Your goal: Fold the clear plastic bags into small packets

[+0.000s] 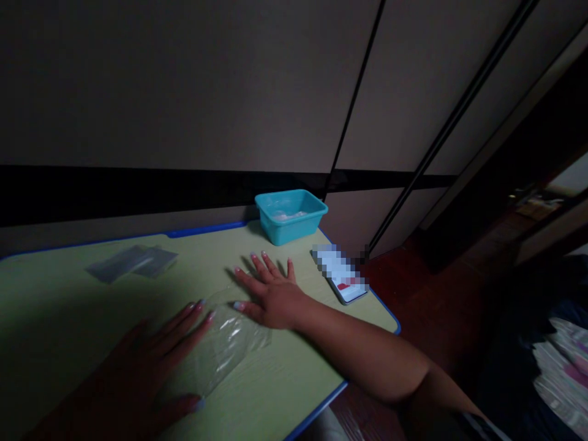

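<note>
A clear plastic bag [227,346] lies flat on the pale green table [55,306] between my two hands. My left hand [151,361] rests flat on the table with fingers stretched out, fingertips on the bag's left edge and thumb by its lower corner. My right hand [269,291] lies palm down with fingers spread, pressing on the bag's upper right end. Neither hand grips anything.
A teal plastic tub [291,215] with something pale inside stands at the table's far edge by the wall. A phone [342,274] lies near the right edge. More clear bags [131,262] lie at the far left. The table has a blue rim; dark floor lies to the right.
</note>
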`<state>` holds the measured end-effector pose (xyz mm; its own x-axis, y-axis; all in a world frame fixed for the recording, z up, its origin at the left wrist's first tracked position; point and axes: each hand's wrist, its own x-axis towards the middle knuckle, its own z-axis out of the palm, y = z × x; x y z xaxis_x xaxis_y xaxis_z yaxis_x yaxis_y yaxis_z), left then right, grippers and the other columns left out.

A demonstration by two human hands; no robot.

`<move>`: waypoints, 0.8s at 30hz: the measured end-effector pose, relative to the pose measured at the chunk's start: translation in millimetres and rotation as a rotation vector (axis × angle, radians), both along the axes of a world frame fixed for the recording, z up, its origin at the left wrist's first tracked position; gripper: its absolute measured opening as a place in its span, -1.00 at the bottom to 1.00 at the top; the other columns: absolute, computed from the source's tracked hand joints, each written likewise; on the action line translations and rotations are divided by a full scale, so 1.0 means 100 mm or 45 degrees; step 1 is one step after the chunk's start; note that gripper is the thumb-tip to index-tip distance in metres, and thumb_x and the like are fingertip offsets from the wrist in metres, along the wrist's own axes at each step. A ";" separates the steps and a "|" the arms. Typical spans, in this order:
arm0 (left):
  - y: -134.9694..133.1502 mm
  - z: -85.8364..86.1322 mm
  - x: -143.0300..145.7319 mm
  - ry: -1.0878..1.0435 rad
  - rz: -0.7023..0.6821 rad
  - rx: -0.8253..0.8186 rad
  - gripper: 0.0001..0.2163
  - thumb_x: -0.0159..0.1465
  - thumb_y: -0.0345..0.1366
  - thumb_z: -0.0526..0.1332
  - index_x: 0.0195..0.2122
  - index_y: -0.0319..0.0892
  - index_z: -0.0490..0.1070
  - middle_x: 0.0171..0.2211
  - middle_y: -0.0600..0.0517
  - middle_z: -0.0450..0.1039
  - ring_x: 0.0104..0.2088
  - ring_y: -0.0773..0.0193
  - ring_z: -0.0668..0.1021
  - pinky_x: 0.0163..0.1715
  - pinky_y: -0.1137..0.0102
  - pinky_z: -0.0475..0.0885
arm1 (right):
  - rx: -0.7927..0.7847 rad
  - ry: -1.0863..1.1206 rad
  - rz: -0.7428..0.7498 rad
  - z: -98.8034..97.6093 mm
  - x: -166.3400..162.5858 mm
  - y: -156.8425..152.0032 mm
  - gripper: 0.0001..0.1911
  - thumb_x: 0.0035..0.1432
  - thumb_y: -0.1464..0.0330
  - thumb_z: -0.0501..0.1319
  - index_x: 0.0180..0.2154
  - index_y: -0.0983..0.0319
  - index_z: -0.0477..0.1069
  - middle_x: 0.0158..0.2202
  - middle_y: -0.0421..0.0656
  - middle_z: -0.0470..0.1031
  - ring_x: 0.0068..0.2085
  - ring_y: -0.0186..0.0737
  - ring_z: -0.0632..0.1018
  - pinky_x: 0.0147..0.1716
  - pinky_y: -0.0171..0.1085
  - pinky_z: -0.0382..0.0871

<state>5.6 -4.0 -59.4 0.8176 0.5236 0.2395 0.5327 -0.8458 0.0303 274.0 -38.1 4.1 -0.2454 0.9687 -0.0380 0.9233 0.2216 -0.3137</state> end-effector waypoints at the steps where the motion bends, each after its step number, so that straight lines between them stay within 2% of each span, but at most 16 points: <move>1: 0.01 0.02 0.00 0.008 -0.006 -0.016 -0.29 0.17 0.11 0.14 0.31 -0.03 0.05 0.29 -0.10 0.10 0.23 -0.15 0.27 0.17 -0.05 0.05 | 0.000 0.003 -0.026 0.01 0.03 0.01 -0.27 0.25 -0.07 -0.09 0.33 0.00 -0.26 0.39 -0.06 -0.43 0.36 0.02 -0.34 0.14 0.36 -0.44; 3: 0.03 0.09 -0.01 0.045 -0.040 -0.057 -0.29 0.20 0.12 0.12 0.32 0.00 -0.03 0.30 -0.08 0.10 0.23 -0.11 0.26 0.17 0.02 0.11 | 0.030 0.006 -0.091 0.02 0.09 0.05 -0.29 0.26 -0.04 -0.07 0.33 0.07 -0.16 0.39 -0.02 -0.34 0.36 0.04 -0.29 0.13 0.37 -0.42; 5: 0.03 0.18 -0.01 0.094 -0.067 -0.088 -0.29 0.24 0.12 0.09 0.34 0.04 -0.12 0.31 -0.05 0.06 0.25 -0.06 0.25 0.16 0.08 0.15 | 0.105 0.000 -0.183 0.02 0.15 0.08 -0.37 0.27 0.03 -0.02 0.28 0.15 0.01 0.37 0.03 -0.14 0.35 0.06 -0.15 0.15 0.35 -0.33; 8: -0.01 0.29 0.02 0.121 -0.069 -0.106 -0.30 0.26 0.14 0.05 0.34 0.03 -0.14 0.32 -0.05 0.01 0.26 -0.06 0.21 0.16 0.08 0.17 | 0.217 -0.038 -0.349 0.03 0.23 0.14 -0.57 0.27 0.16 0.04 0.09 0.21 0.28 0.17 0.05 0.26 0.21 0.04 0.18 0.12 0.18 -0.01; 10: -0.05 0.32 0.05 0.092 -0.078 -0.102 -0.32 0.24 0.20 0.02 0.32 0.06 -0.07 0.33 -0.05 -0.01 0.28 -0.09 0.18 0.17 0.04 0.15 | 0.219 -0.079 -0.414 0.02 0.27 0.17 -0.65 0.25 0.18 0.07 -0.03 0.23 0.36 0.01 0.04 0.39 0.07 0.01 0.30 0.02 0.02 0.15; 16: -0.17 0.31 0.12 0.029 -0.162 -0.127 -0.35 0.15 0.32 -0.04 0.24 0.28 0.08 0.37 0.03 -0.11 0.31 -0.15 0.08 0.20 -0.09 0.01 | 0.177 -0.161 -0.426 -0.03 0.31 0.22 -0.66 0.20 0.13 0.14 -0.15 0.27 0.38 -0.12 0.02 0.44 -0.06 -0.02 0.37 -0.13 -0.14 0.22; 24: -0.13 0.31 0.12 0.021 -0.217 -0.156 -0.35 0.09 0.33 0.05 0.22 0.35 0.10 0.36 0.07 -0.08 0.30 -0.16 0.09 0.19 -0.10 0.03 | 0.051 -0.221 -0.320 0.06 0.31 0.14 -0.47 0.04 -0.08 0.21 -0.27 0.27 0.40 -0.17 0.04 0.46 -0.11 0.01 0.41 -0.21 -0.15 0.28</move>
<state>17.3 -17.5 -28.7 0.9000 0.4020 0.1687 0.3838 -0.9141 0.1308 305.3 -23.8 10.5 0.0090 0.9998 -0.0189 0.9898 -0.0116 -0.1419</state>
